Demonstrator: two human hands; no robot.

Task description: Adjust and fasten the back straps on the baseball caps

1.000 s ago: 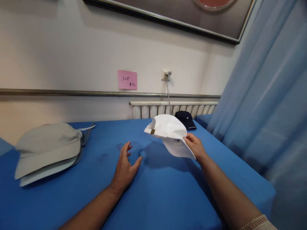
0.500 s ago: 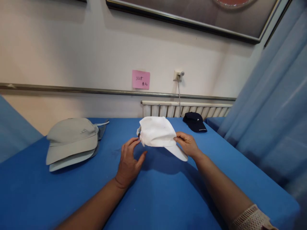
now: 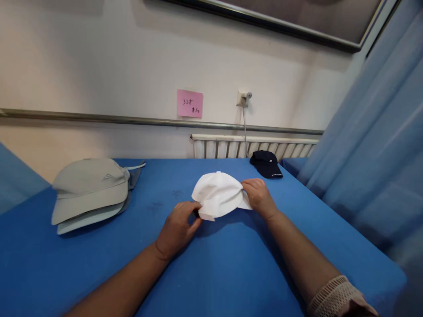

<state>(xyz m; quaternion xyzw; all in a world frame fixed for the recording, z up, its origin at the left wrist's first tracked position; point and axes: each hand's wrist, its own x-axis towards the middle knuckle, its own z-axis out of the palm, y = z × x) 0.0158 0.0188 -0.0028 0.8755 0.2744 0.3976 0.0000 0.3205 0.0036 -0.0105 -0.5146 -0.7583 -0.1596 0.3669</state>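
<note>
A white baseball cap (image 3: 218,193) is held between my two hands over the middle of the blue surface, its brim pointing right. My left hand (image 3: 180,224) pinches the back edge of the cap, near a dark strap piece. On the other side, my right hand (image 3: 259,196) grips the cap where crown and brim meet, hiding part of the brim. To the left lies a stack of grey caps (image 3: 90,189), brims toward me. A navy cap (image 3: 267,164) rests at the far right.
The blue-covered bed (image 3: 214,273) runs up to the wall. Behind it are a metal rail (image 3: 132,119), a radiator (image 3: 228,147), a pink note (image 3: 190,104) and a socket with a plug (image 3: 243,98). Blue curtains (image 3: 370,154) hang at the right.
My left hand has closed on the cap's back edge, where it was open beside it before. The cap has turned, with its back edge lower and nearer me.
</note>
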